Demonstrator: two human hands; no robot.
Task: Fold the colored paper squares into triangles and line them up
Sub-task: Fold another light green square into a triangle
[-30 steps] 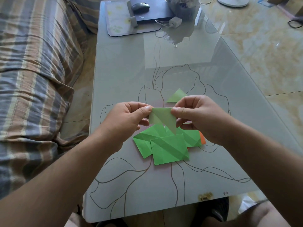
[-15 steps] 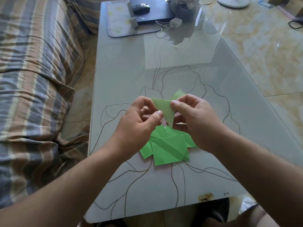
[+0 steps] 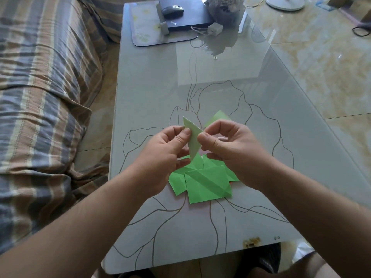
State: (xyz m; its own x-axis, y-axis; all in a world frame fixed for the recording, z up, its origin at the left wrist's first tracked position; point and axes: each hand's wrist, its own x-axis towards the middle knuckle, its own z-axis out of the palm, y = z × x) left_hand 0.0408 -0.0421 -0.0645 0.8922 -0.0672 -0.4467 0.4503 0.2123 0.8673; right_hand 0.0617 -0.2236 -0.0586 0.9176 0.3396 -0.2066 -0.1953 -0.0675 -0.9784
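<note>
Green folded triangle (image 3: 193, 140), pinched by both hands, points downward.

1. I can't see most of the second green triangle (image 3: 217, 116); the right hand (image 3: 230, 151) covers its near half.
2. Pile of green squares (image 3: 202, 181): far edge hidden under both hands, so no count from me.
3. Orange paper (image 3: 231, 182) under the pile shows as a sliver only.
4. Left hand (image 3: 162, 155) grip: fingertips behind the held triangle (image 3: 192, 137) are hidden.
5. Laptop (image 3: 186, 13) and fan base (image 3: 285, 3) are cut off at the top edge.
</note>
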